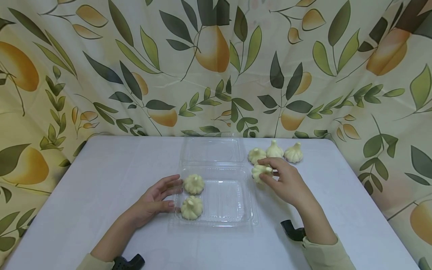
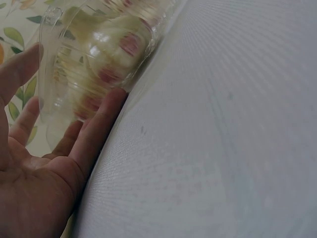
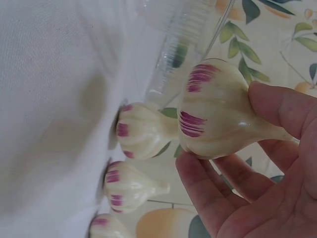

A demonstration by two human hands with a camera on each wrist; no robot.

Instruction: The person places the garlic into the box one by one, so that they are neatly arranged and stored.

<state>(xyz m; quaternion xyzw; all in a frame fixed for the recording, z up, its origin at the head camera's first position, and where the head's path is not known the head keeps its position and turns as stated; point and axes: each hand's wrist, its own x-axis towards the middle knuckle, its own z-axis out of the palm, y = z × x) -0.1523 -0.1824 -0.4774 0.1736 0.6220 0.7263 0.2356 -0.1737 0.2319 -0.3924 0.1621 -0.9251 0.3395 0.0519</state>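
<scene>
My right hand (image 1: pixel 286 182) pinches a garlic bulb (image 1: pixel 261 173) between thumb and fingers, just right of the clear plastic container (image 1: pixel 229 222). Seen from the right wrist, this garlic bulb (image 3: pixel 218 111) is cream with purple streaks and is raised off the table. My left hand (image 1: pixel 150 201) rests at the container's left side, fingers loosely spread. In the left wrist view its fingertips touch the clear wall (image 2: pixel 47 99). Two bulbs sit inside along the left side, a rear garlic bulb (image 1: pixel 194 184) and a front garlic bulb (image 1: pixel 191 207).
Three more bulbs stand on the table at the back right: a left bulb (image 1: pixel 256 155), a middle bulb (image 1: pixel 274 149) and a right bulb (image 1: pixel 293 152). The container's lid (image 1: pixel 212 150) lies opened toward the back. A patterned curtain (image 1: pixel 209 93) hangs behind the white table (image 1: pixel 101 168).
</scene>
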